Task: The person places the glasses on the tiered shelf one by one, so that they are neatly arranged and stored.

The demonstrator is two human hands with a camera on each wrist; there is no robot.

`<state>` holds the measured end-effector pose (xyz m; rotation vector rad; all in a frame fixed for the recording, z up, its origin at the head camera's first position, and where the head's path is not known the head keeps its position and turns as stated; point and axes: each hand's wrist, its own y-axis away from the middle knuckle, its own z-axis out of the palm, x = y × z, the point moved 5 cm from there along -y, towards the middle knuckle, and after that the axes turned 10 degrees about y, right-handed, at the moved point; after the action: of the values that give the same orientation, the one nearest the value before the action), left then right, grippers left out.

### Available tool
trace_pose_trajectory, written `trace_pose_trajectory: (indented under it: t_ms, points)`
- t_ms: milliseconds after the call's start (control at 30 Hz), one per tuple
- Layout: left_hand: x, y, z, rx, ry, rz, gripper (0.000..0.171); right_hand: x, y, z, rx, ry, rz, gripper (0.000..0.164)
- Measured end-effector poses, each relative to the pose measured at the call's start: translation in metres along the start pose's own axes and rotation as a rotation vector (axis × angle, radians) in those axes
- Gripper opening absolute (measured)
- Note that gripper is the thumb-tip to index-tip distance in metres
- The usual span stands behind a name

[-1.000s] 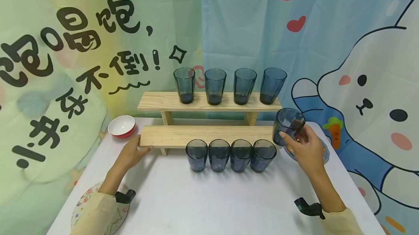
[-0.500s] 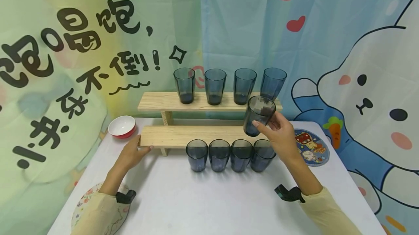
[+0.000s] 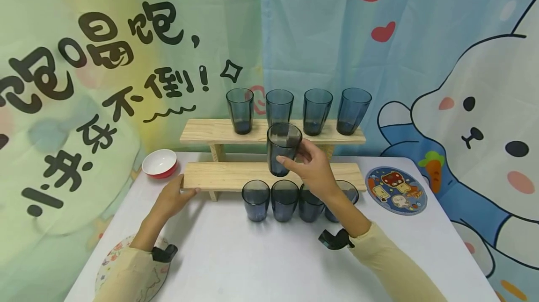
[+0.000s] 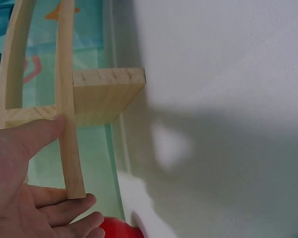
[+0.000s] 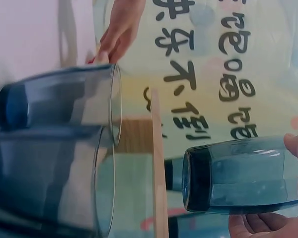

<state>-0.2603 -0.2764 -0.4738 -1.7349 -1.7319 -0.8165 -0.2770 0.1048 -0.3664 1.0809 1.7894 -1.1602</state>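
In the head view my right hand (image 3: 316,168) holds a blue tinted drinking glass (image 3: 279,152) upright above the lower tier of a wooden shelf (image 3: 227,174). Thumb and fingers grip the glass's side; the right wrist view shows its thick dark base (image 5: 198,181) apart from the board (image 5: 159,198). My left hand (image 3: 170,198) grips the left end of that lower tier. The left wrist view has the thumb on the board's edge (image 4: 67,109) and the fingers around its end. Several matching glasses stand on the upper tier (image 3: 202,131), others on the table before the shelf (image 3: 255,204).
A red and white bowl (image 3: 160,163) sits left of the shelf. At the right lies a round blue cartoon mat (image 3: 372,185). A floral round mat (image 3: 105,264) is partly under the left sleeve. A printed curtain (image 3: 303,26) hangs behind the white table (image 3: 252,260).
My right hand has carried the glass leftward from the right end of the shelf to its middle, uncovering the blue mat. The left hand stays on the shelf's end.
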Motion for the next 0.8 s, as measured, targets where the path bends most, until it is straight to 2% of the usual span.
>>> trace_pose_trajectory:
  t_ms: [400, 667, 800]
  points:
    - [0.000, -0.001, 0.001, 0.001, -0.007, 0.010, 0.071, -0.014, -0.032, 0.056, -0.086, -0.054, 0.015, 0.058]
    - [-0.001, -0.002, 0.000, 0.005, -0.006, 0.011, 0.073, -0.028, -0.055, 0.088, -0.106, -0.024, -0.029, 0.055]
    - [-0.002, -0.002, -0.001, 0.010, -0.010, 0.010, 0.073, -0.034, -0.064, 0.100, -0.109, -0.008, -0.016, 0.059]
